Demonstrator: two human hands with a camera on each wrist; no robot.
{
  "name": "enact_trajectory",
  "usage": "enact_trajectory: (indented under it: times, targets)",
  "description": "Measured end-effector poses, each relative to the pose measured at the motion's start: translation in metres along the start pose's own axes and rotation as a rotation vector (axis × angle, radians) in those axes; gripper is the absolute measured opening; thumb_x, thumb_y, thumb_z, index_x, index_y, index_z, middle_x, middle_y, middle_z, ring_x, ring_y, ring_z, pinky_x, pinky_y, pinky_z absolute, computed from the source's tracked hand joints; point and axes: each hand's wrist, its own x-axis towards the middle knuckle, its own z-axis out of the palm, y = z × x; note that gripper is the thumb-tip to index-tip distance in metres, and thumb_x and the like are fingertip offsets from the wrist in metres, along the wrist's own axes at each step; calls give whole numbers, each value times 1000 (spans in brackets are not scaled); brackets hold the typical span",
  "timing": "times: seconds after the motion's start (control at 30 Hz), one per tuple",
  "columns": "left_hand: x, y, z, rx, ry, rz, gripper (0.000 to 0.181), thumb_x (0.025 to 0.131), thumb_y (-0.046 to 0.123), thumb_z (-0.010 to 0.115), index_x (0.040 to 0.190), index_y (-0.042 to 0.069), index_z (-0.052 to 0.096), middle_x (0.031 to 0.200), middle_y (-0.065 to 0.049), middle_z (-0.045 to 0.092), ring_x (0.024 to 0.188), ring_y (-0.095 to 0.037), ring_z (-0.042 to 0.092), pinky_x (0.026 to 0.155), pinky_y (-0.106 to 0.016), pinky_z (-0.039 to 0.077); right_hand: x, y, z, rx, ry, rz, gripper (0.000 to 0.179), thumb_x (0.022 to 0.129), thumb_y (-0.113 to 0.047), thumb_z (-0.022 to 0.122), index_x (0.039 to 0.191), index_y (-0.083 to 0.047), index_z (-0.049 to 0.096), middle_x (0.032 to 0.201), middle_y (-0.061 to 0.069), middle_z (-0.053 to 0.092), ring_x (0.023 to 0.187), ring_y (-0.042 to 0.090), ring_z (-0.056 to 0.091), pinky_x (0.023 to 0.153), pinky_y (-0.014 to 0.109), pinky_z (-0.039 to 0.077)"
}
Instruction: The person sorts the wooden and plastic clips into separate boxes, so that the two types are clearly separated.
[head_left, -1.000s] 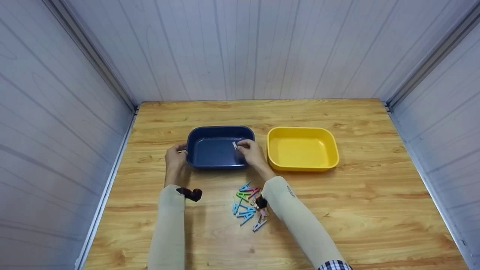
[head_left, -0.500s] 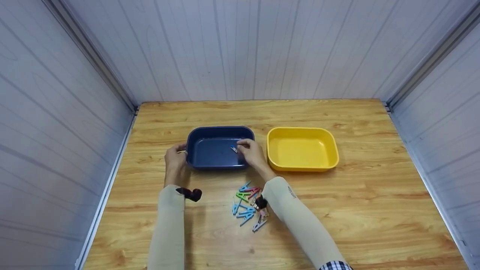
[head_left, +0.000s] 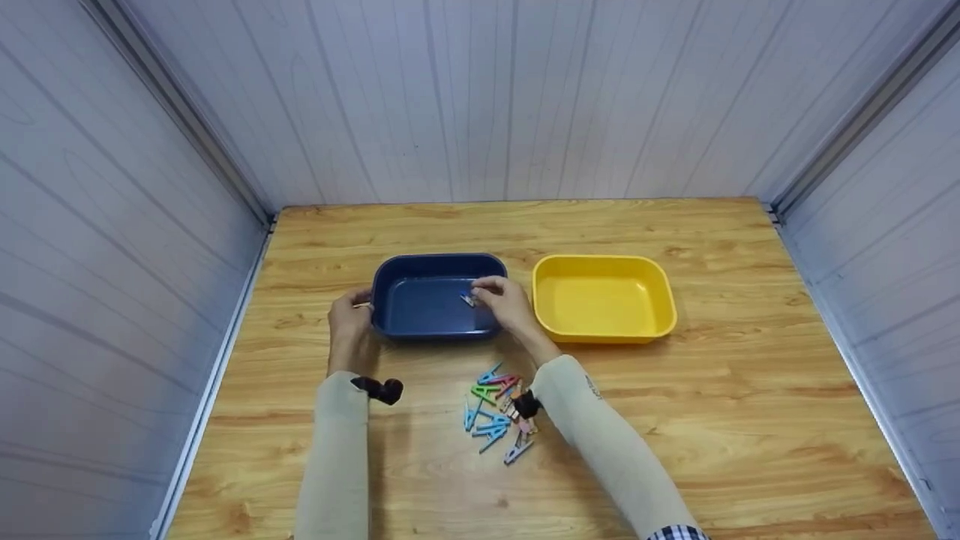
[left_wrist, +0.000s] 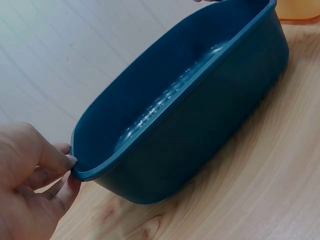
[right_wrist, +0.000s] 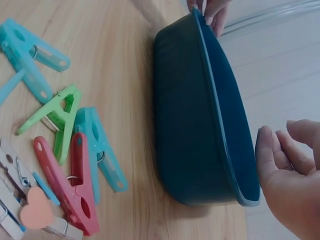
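Note:
My left hand point(head_left: 349, 319) pinches the left rim of a dark blue plastic basin point(left_wrist: 185, 150), thumb and fingers at its corner. Over the basin's right end is my right hand point(head_left: 504, 301). In the right wrist view its fingers are loosely bent, the thumb stands apart, and nothing lies between them. A small clothespin point(head_left: 467, 300) shows inside the basin, just left of the right fingertips. Nearer the body lies a loose pile of clothespins, among them a green clothespin point(right_wrist: 64, 117), a red clothespin point(right_wrist: 56, 172), and several light blue and wooden ones, one bearing a pink heart point(right_wrist: 36, 207).
A yellow plastic basin point(head_left: 606, 334) stands right of the blue one, a narrow gap between them. Both sit on a wood-grain table point(head_left: 750, 420), with pale panelled walls point(head_left: 480, 97) at the back and sides.
The right fingers have let go of the small clothespin, which has dropped into the blue basin. The right forearm has shifted slightly to the right; the left hand keeps its place.

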Motion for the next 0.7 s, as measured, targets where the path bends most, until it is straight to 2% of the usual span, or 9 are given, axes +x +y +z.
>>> enact_trajectory:
  times: [0.2,0.4,0.47,0.63,0.7]
  targets:
    - [0,-1,0,-27,-2,-7,39,90,-6,44,125,2,59,125,-16,58,113,-28,53,87,-32,48,-3,2,-6,119,-3,-4,25,91,-1,60,114,10,62,99,14,67,103,41,63,91,42,52]
    - [1,0,-2,45,7,20,40,90,-6,45,126,3,60,124,-14,59,111,-24,52,88,-29,46,-6,2,-13,157,-2,-15,21,90,0,61,109,8,64,91,6,67,84,21,67,90,44,52]
    - [1,-1,-3,30,0,15,41,90,-5,45,127,4,59,125,-14,58,111,-25,53,89,-30,47,-8,0,-14,158,-11,-20,22,90,0,61,110,9,64,90,6,67,84,23,67,92,48,50]
    - [2,-2,-5,90,-4,31,42,90,-1,46,129,6,58,128,-12,57,111,-24,53,88,-30,45,-16,-3,-18,175,-51,-49,22,91,2,59,111,11,63,92,9,68,82,20,66,85,35,55]
    - [2,-3,-5,128,2,48,42,90,0,46,130,7,58,128,-12,58,111,-23,53,88,-30,44,-20,-4,-19,175,-70,-63,21,91,2,58,110,10,63,94,11,67,80,13,65,80,29,56]
